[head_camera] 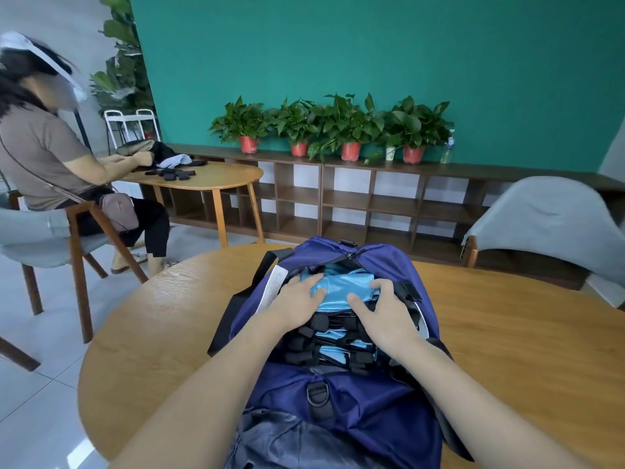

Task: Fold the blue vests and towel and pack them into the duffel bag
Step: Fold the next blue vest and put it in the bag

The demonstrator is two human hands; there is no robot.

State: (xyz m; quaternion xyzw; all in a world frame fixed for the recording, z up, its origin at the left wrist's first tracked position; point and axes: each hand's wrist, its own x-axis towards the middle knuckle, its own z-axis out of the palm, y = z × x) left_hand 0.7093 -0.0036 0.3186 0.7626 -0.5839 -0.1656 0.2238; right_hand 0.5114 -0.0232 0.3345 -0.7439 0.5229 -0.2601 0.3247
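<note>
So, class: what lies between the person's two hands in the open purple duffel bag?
In the head view, light blue folded vest fabric lies between the left hand and right hand.

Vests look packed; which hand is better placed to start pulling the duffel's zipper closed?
Probably the right hand. It rests nearer the zipper pull at the duffel bag's far end, while the left hand presses the blue vests down.
</note>
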